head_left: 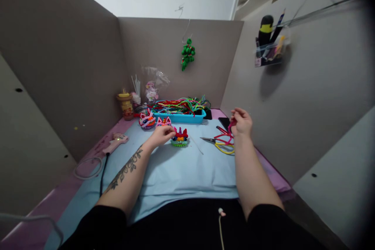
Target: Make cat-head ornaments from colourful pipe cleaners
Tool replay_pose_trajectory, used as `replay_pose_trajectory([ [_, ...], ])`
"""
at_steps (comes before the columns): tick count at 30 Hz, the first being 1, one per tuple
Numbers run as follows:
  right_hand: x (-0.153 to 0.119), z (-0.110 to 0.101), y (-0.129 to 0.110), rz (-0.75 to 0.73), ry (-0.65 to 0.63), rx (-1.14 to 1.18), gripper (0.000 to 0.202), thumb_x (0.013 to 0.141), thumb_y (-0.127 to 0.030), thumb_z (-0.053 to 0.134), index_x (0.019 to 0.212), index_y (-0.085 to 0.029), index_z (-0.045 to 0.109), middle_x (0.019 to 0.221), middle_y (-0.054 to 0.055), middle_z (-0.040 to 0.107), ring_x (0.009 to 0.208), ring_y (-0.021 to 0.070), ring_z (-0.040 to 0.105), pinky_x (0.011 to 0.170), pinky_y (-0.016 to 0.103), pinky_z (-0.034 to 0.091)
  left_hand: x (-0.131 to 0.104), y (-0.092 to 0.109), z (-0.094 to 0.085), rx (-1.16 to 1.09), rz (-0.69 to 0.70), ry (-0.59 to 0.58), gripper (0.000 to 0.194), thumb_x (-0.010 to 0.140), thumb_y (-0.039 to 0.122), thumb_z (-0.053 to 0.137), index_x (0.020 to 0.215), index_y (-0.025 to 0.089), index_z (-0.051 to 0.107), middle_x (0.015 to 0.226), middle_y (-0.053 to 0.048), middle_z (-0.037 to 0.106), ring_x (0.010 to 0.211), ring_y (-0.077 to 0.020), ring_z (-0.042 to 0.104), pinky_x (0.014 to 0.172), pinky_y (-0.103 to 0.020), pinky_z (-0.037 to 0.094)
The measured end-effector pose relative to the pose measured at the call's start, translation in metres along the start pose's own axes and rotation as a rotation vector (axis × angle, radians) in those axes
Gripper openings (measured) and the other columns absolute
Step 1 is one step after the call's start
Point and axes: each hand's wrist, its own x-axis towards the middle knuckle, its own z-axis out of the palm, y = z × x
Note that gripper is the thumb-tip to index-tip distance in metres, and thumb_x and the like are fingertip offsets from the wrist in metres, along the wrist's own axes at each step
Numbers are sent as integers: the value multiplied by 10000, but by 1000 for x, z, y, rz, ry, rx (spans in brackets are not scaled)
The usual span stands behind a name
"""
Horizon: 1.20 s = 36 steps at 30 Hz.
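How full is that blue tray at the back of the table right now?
Full, or nearly so: colourful strands lie heaped along the blue tray, some rising above its rim.

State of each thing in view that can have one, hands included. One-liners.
left hand: fingers at the red-eared figure, grip unclear
right hand: raised, fingers curled, holding a pink strand
red-eared figure: upright
blue tray: heaped with colored strands
yellow-handled scissors: lying flat, tips pointing left
pink glue gun: lying down, small light lit
green bundle: hanging
wall holder: loaded
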Motion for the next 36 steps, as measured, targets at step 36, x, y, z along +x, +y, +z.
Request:
replay_pose_trajectory([
  [36,-28,-31,20,62,-946,-1686,322,753,-122,533,1061,-156,619,1045,95,652,937,204,599,800,264,435,-15,49,47,69,320,-366,246,838,304,492,828,143,677,754,-48,672,652,-112,567,653,-206,427],
])
